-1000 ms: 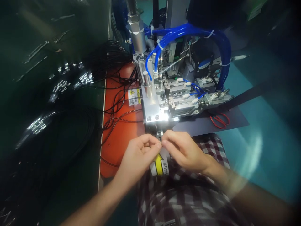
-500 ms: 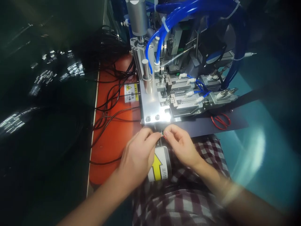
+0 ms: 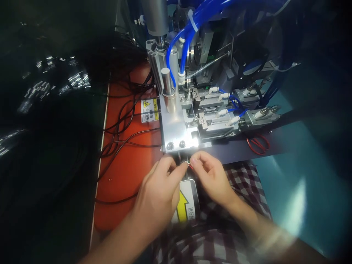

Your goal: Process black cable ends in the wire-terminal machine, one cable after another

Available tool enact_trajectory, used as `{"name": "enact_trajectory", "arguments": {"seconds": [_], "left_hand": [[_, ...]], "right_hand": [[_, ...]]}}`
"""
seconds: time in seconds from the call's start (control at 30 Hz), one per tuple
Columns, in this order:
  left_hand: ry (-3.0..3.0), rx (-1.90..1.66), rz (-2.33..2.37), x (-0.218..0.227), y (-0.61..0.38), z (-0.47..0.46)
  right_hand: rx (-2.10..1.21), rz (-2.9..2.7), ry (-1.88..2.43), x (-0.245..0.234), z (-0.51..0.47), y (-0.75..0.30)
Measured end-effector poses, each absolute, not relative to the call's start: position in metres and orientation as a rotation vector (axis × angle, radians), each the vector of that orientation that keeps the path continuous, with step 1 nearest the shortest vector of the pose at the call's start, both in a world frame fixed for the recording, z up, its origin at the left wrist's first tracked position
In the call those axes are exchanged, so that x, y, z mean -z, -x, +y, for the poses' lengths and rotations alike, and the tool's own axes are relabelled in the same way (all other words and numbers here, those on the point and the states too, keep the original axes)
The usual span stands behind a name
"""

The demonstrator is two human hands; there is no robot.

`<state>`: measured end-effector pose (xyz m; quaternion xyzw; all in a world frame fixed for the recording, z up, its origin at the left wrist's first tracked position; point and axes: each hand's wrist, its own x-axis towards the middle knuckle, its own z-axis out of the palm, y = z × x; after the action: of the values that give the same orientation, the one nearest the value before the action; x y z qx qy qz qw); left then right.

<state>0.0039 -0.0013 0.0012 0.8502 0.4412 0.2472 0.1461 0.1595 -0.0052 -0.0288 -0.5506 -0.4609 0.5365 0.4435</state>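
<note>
In front of the machine's bright metal plate (image 3: 176, 130), my two hands meet almost fingertip to fingertip. My left hand (image 3: 158, 185) is closed, thumb and index finger pinched at a tiny piece I cannot make out. My right hand (image 3: 213, 176) pinches too, with a short bit of thin red wire (image 3: 190, 166) showing at its fingertips. Fine pale ends show in the narrow gap between the fingers, too small to tell apart. Just below the hands lies a white label with a yellow arrow (image 3: 182, 207).
Metal slides with blue air tubes (image 3: 189, 36) rise behind the hands. Black cables (image 3: 118, 141) loop over the orange surface (image 3: 123, 176) at left. A coil of red wire (image 3: 257, 143) lies on the dark plate at right. Shiny small metal parts (image 3: 78, 80) lie at far left.
The whole view has shifted, so machine and hands sit slightly lower in the picture. Both hands keep their pinch at the same spot by the plate.
</note>
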Motion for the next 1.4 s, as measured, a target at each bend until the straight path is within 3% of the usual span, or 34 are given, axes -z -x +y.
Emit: {"name": "enact_trajectory", "arguments": {"seconds": [0.27,0.6,0.87,1.07,1.4], "left_hand": [[-2.472,-0.765,1.275,0.000,-0.006,-0.002],[-2.416,-0.799,1.268,0.003,-0.005,-0.001],[-2.420,-0.778,1.275,0.006,-0.004,-0.002],[-2.408,-0.786,1.275,0.004,-0.003,-0.003],[-2.417,-0.782,1.299,0.005,-0.005,-0.003]], "right_hand": [[-1.256,-1.219,1.337,0.033,-0.008,-0.162],[-0.712,-1.741,1.217,0.050,-0.007,-0.172],[-0.959,-1.528,1.272,0.047,-0.008,-0.168],[-0.568,-1.822,1.188,0.049,-0.003,-0.173],[-1.198,-1.339,1.307,0.046,-0.009,-0.165]]}}
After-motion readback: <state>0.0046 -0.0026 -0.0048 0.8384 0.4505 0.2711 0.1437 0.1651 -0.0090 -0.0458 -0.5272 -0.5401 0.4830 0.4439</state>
